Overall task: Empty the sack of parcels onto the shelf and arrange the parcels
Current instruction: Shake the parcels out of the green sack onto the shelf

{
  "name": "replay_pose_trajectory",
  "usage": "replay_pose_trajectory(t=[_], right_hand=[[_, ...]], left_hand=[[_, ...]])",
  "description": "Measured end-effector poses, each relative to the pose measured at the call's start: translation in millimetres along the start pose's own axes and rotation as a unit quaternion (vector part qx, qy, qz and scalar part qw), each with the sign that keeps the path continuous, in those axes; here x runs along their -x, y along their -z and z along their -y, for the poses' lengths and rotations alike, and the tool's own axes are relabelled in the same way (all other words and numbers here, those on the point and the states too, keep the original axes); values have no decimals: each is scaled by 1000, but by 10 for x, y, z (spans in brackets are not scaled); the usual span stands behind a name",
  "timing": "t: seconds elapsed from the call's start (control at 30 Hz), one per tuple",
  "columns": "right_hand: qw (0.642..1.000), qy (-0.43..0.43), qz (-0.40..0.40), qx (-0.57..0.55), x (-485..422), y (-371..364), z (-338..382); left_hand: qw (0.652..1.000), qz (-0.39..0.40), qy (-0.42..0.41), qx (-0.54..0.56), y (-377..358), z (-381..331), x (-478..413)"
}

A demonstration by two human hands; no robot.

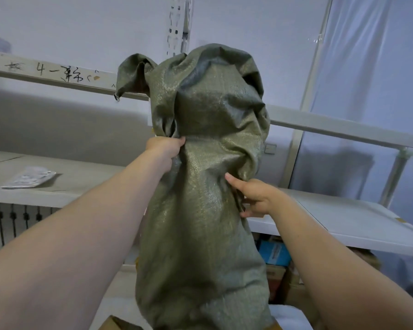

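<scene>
A large olive-green woven sack [205,186] hangs upright in the middle of the view, in front of the white shelf [343,225]. Its top is bunched and folded over, and its lower part bulges. My left hand [163,148] grips a gathered fold on the sack's left side, about halfway up. My right hand [255,197] pinches the fabric on the right side, a little lower, thumb pressed against the cloth. Whatever the sack contains is hidden. One flat silver-grey parcel [30,179] lies on the shelf board at the left.
An upper shelf rail [57,75] with handwritten marks runs across the left. A perforated metal upright [177,32] stands behind the sack. Below the right shelf board sit a blue box [274,254] and cardboard boxes [275,279]. Translucent plastic sheeting [367,67] hangs at the right.
</scene>
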State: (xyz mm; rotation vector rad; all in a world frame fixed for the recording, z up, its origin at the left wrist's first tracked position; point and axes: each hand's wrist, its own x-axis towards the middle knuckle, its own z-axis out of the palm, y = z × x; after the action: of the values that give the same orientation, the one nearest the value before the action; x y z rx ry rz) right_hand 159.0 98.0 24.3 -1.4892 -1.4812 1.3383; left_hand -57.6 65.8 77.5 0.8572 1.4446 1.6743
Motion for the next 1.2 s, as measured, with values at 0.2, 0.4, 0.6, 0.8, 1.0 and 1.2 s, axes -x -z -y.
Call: replay_pose_trajectory(t=[0.2, 0.4, 0.6, 0.8, 1.0, 1.2], right_hand=[[991, 110, 15, -79, -18, -118, 263], [958, 186, -86, -200, -146, -53, 377], [953, 202, -138, -175, -199, -51, 514], [943, 206, -177, -190, -312, -36, 500], [947, 121, -193, -226, -350, -1, 314], [953, 106, -141, -245, -313, 54, 229]], left_hand=[[998, 57, -3, 39, -158, -271, 105], [994, 74, -27, 71, -149, -472, 90], [996, 67, -37, 54, -166, -471, 1], [991, 108, -57, 50, -126, -404, -101], [962, 254, 19, -97, 5, 30, -81], [980, 185, 12, -74, -149, 147, -51]])
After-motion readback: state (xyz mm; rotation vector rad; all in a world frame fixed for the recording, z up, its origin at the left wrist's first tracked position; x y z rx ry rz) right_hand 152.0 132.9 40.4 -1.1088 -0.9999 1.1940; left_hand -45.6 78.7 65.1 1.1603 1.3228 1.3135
